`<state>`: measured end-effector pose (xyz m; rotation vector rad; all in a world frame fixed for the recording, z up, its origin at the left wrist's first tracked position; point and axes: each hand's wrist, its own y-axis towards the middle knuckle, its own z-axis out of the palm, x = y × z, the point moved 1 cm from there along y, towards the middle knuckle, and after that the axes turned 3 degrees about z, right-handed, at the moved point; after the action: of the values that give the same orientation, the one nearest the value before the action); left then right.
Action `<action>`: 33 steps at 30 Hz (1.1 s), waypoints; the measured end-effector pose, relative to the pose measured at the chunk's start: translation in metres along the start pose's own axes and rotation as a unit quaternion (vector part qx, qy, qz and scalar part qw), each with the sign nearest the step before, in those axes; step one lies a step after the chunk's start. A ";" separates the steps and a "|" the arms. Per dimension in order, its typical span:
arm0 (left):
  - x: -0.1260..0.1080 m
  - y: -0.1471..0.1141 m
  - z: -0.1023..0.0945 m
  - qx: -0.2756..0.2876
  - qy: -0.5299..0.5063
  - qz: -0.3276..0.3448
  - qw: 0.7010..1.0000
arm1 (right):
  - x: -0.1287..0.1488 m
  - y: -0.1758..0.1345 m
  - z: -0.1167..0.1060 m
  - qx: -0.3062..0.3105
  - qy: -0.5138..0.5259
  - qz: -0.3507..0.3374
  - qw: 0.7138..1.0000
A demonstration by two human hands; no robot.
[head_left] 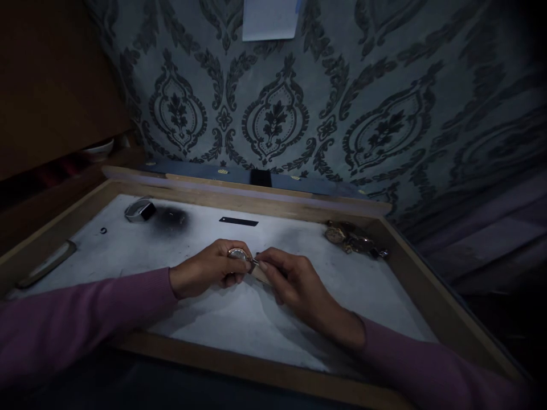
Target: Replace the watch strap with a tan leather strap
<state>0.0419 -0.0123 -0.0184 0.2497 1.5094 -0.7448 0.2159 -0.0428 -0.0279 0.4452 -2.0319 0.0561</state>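
My left hand (209, 266) grips a small round metal watch case (237, 254) between thumb and fingers, resting on the white work surface (239, 319). My right hand (294, 279) pinches a thin pale-handled tool (258, 270), its tip touching the right edge of the watch case. Both hands meet at the middle of the wooden-rimmed tray (427, 296). Pink sleeves cover both forearms.
A watch with a dark strap end (139, 209) lies at the back left beside a dark smudge (173, 217). A small black strip (238, 221) lies behind my hands. A heap of brass-coloured watches (352, 238) sits at the back right. A flat tool (47, 265) rests on the left rim.
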 end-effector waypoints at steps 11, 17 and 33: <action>0.000 0.000 -0.001 0.002 0.001 0.005 1.000 | 0.000 0.000 0.000 0.009 0.033 0.026 0.999; -0.002 0.000 0.000 0.004 0.000 0.003 1.000 | 0.001 0.000 0.001 0.009 0.035 0.031 0.999; -0.001 0.000 0.000 0.002 0.008 -0.004 1.000 | 0.003 0.000 -0.001 -0.007 -0.026 -0.018 0.999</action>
<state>0.0422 -0.0119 -0.0171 0.2529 1.5259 -0.7541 0.2155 -0.0437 -0.0252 0.4777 -2.0740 0.0085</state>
